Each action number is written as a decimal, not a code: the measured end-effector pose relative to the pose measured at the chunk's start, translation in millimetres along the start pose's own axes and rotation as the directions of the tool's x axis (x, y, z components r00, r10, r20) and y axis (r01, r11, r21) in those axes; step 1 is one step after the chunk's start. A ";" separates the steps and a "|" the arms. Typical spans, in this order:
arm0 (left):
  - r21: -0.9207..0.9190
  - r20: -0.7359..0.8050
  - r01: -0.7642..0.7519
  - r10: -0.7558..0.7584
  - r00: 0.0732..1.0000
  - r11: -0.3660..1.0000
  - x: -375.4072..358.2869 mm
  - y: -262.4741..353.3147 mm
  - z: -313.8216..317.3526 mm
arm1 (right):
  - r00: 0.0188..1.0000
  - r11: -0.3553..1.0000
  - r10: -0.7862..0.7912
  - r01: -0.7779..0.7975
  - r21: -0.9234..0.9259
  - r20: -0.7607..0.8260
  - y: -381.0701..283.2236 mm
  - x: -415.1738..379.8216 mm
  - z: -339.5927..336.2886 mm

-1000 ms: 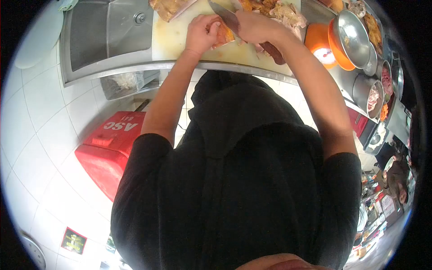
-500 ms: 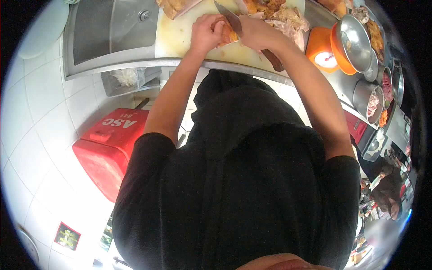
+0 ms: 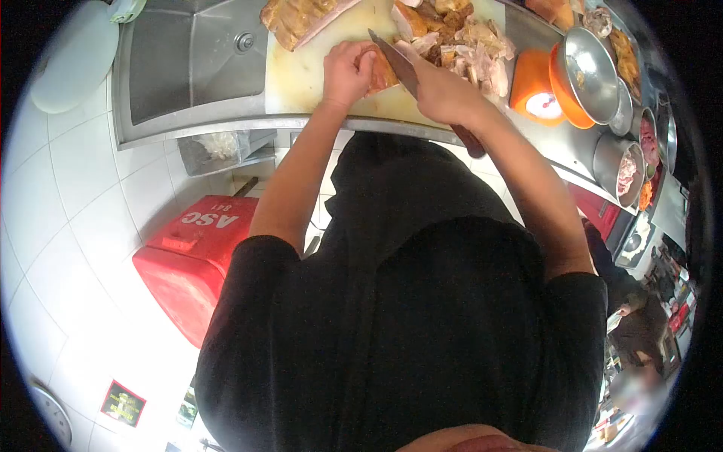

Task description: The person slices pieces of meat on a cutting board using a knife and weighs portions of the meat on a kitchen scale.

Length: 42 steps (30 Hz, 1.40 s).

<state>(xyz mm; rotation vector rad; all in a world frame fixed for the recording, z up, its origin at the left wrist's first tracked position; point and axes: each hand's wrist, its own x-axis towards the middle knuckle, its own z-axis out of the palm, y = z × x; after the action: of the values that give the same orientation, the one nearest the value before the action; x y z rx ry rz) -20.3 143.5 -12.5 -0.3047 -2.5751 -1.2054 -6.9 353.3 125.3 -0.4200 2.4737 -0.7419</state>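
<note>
My left hand (image 3: 349,73) is closed on a reddish-brown piece of roast meat (image 3: 384,73), pressing it to the pale cutting board (image 3: 301,78). In my right hand (image 3: 446,92) is a knife (image 3: 397,63) with a long, wide blade, its edge right beside that piece. The knife's dark handle end sticks out below my wrist, over the counter edge. Beyond my hands lies a larger slab of roast meat (image 3: 297,22), at the back left of the board. A pile of cut meat pieces (image 3: 474,56) lies at the back right.
A steel sink (image 3: 177,64) adjoins the board on the left. To the right stand an orange scale (image 3: 536,87) with a metal pan (image 3: 590,75) and a steel pot (image 3: 619,169) holding meat. A red bin (image 3: 197,252) is below left. Another person (image 3: 640,324) is at the far right.
The knife and my right hand have shifted right and toward me, away from the held meat. My left hand keeps its grip. The whole view has dropped slightly.
</note>
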 end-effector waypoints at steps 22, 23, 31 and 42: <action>0.003 0.130 0.070 -0.070 0.989 0.998 -1.4 5.3 -9.3 | 0.987 0.986 0.147 -0.141 0.093 -0.062 31.4 -13.8 61.9; -0.006 0.124 0.054 -0.053 0.991 0.999 -1.3 6.3 -9.8 | 0.987 0.986 0.156 -0.153 0.066 -0.048 35.3 -11.9 61.2; 0.079 0.096 0.010 -0.018 0.995 0.997 -8.3 10.2 -19.4 | 0.970 0.981 0.193 -0.190 0.037 -0.146 35.0 -21.8 1.0; 0.273 0.098 0.074 -0.104 0.990 0.959 -10.4 41.5 -11.5 | 0.888 0.965 0.183 -0.082 0.247 -0.421 66.3 -84.5 15.9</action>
<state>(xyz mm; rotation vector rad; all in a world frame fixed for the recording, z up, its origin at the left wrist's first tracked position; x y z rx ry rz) 4.1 160.0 20.6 -0.2036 -2.8347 -0.8702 61.7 435.7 108.4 0.0123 2.7511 -1.1477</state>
